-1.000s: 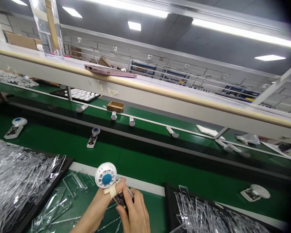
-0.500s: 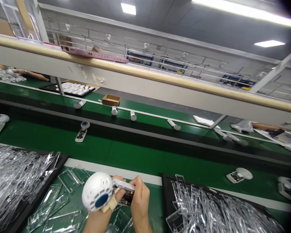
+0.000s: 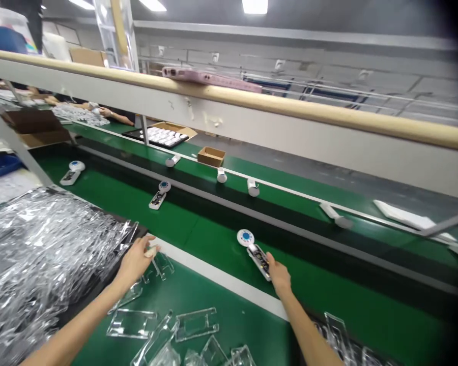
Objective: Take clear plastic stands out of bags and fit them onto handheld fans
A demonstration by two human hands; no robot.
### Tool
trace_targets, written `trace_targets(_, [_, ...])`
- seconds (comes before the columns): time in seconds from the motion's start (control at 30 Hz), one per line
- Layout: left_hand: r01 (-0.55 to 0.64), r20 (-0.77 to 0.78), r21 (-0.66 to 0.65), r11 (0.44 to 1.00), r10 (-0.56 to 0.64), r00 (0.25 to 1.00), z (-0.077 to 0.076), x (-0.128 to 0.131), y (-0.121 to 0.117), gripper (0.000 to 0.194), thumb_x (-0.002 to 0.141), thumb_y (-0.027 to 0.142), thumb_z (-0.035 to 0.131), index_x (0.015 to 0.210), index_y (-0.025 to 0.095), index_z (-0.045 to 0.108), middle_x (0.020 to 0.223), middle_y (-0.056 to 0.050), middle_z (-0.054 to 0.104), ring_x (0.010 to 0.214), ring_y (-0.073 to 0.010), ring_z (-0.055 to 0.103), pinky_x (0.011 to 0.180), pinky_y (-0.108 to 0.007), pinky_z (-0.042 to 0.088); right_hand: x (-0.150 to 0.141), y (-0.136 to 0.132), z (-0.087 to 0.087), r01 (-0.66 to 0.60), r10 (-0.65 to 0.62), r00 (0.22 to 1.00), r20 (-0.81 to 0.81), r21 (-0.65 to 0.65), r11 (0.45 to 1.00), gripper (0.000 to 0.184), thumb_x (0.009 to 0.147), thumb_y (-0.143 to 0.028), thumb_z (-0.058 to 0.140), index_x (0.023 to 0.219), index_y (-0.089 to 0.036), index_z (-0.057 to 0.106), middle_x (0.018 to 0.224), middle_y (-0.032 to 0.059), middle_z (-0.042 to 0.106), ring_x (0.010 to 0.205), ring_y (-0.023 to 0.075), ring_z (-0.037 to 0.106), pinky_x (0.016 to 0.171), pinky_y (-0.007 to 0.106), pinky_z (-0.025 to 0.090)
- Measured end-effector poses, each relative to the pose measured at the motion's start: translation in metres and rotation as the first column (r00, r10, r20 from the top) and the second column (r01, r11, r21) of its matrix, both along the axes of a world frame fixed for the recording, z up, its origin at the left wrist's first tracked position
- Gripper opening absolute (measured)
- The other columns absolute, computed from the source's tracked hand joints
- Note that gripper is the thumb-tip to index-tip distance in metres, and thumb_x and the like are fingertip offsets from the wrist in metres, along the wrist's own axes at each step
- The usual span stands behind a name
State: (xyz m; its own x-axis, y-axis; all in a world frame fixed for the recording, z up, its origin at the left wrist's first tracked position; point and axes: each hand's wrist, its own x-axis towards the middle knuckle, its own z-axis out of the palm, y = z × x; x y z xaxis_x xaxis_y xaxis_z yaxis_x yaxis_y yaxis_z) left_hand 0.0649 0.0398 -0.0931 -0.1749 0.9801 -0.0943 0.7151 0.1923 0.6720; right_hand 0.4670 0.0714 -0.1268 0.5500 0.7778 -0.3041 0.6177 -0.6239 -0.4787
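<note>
Past the white belt edge (image 3: 213, 274), right fingers (image 3: 273, 264) grip a fan (image 3: 245, 237); left fingers (image 3: 145, 249) spread by the tray (image 3: 133, 230).

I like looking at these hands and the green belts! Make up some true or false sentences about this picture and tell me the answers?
1. The right hand touches a gadget with a round white head. True.
2. The left hand holds a pink phone. False: the pink phone lies up on the top rail, and this hand is by clear plastic stands.
3. A small cardboard box sits on the far belt. True.
4. Both hands wear gloves. False: they are bare.
</note>
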Motion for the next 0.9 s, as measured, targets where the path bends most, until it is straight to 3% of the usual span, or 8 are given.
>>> trace_targets(0.1, [0.056, -0.227, -0.075, 0.996, -0.071, 0.971, -0.010, -0.035, -0.016, 0.036, 0.084, 0.026, 0.038, 0.114, 0.015, 0.055, 0.108, -0.015, 0.055, 0.099, -0.0317, 0.053, 0.082, -0.047, 0.041, 0.009, -0.001, 0.003, 0.018, -0.022, 0.991, 0.134, 0.032, 0.999, 0.042, 0.084, -0.037, 0.038, 0.092, -0.006, 0.065, 0.100, 0.0290, 0.060, 0.103, 0.0433, 0.052, 0.079, 0.060, 0.038])
trace_targets(0.2, [0.113, -0.324, -0.148, 0.983, -0.156, 0.933, -0.013, -0.039, -0.031, 0.033, 0.083, 0.022, 0.039, 0.110, 0.015, 0.057, 0.105, -0.014, 0.057, 0.100, -0.0313, 0.053, 0.081, -0.044, 0.043, -0.024, -0.006, 0.014, -0.171, 0.136, 0.970, 0.201, 0.173, 0.970, 0.041, 0.082, -0.026, 0.040, 0.113, -0.005, 0.055, 0.122, 0.0294, 0.048, 0.117, 0.0394, 0.042, 0.091, 0.057, 0.033])
trace_targets(0.4, [0.280, -0.329, -0.136, 0.950, -0.310, 0.892, -0.009, -0.020, -0.097, 0.029, 0.091, 0.030, 0.033, 0.095, 0.021, 0.060, 0.097, -0.005, 0.062, 0.091, -0.0193, 0.058, 0.081, -0.030, 0.043, -0.160, -0.071, 0.033, -0.690, 0.717, 0.697, 0.025, 0.295, 0.661, 0.025, 0.089, -0.027, 0.038, 0.088, -0.022, 0.062, 0.088, 0.0018, 0.066, 0.082, 0.0154, 0.062, 0.076, 0.024, 0.044])
trace_targets(0.5, [0.384, -0.219, -0.211, 0.899, -0.426, 0.878, -0.016, -0.006, -0.146, 0.032, 0.092, 0.037, 0.031, 0.090, 0.022, 0.059, 0.091, -0.003, 0.063, 0.083, -0.0175, 0.061, 0.076, -0.029, 0.044, -0.187, -0.123, 0.039, -0.785, 0.799, 0.601, 0.007, 0.195, 0.588, 0.026, 0.090, -0.024, 0.038, 0.082, -0.024, 0.062, 0.078, -0.0013, 0.066, 0.072, 0.0147, 0.063, 0.066, 0.024, 0.043])
trace_targets(0.6, [0.424, -0.220, -0.298, 0.855, -0.494, 0.841, -0.030, 0.006, -0.182, 0.033, 0.085, 0.045, 0.044, 0.103, 0.022, 0.059, 0.098, -0.006, 0.062, 0.089, -0.0220, 0.059, 0.078, -0.033, 0.045, -0.177, -0.167, 0.031, -0.781, 0.779, 0.620, 0.092, -0.017, 0.624, 0.016, 0.087, -0.025, 0.048, 0.089, -0.023, 0.063, 0.088, 0.0030, 0.067, 0.081, 0.0209, 0.064, 0.066, 0.029, 0.046])
trace_targets(0.63, [0.429, -0.236, -0.319, 0.845, -0.509, 0.828, -0.035, 0.010, -0.188, 0.039, 0.081, 0.046, 0.051, 0.110, 0.021, 0.057, 0.103, -0.008, 0.060, 0.093, -0.0243, 0.058, 0.079, -0.035, 0.046, -0.172, -0.180, 0.025, -0.769, 0.768, 0.627, 0.131, -0.058, 0.637, 0.018, 0.082, -0.028, 0.056, 0.098, -0.022, 0.063, 0.096, 0.0057, 0.067, 0.089, 0.0245, 0.063, 0.071, 0.032, 0.047])
trace_targets(0.77, [0.427, -0.250, -0.361, 0.829, -0.527, 0.812, -0.047, 0.020, -0.190, 0.054, 0.080, 0.034, 0.053, 0.131, 0.020, 0.043, 0.119, -0.013, 0.052, 0.107, -0.0269, 0.052, 0.079, -0.035, 0.047, -0.169, -0.221, -0.011, -0.804, 0.799, 0.550, 0.242, -0.102, 0.585, 0.095, 0.050, -0.036, 0.084, 0.133, -0.017, 0.042, 0.130, 0.0165, 0.051, 0.119, 0.0381, 0.044, 0.096, 0.051, 0.036])
trace_targets(0.9, [0.350, -0.258, -0.340, 0.873, -0.445, 0.858, -0.041, 0.025, -0.177, 0.052, 0.087, 0.028, 0.040, 0.138, 0.019, 0.032, 0.132, -0.014, 0.041, 0.115, -0.0248, 0.049, 0.082, -0.034, 0.047, -0.185, -0.236, -0.029, -0.862, 0.843, 0.467, 0.268, -0.076, 0.501, 0.106, 0.048, -0.037, 0.083, 0.138, -0.012, 0.032, 0.136, 0.0186, 0.043, 0.126, 0.0392, 0.034, 0.103, 0.059, 0.023])
